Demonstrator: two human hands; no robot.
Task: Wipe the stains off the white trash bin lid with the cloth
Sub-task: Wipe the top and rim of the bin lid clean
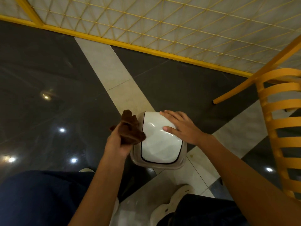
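Left grip clutching cloth at frame-left edge of lid; right grip spread flat on it. I judge wiping barely begun.

Glossy dark floor tiles crossed by pale tile bands, ceiling-light reflections on the gloss, yellow wire-mesh panel behind, yellow slatted chair at right, pale shoe below.
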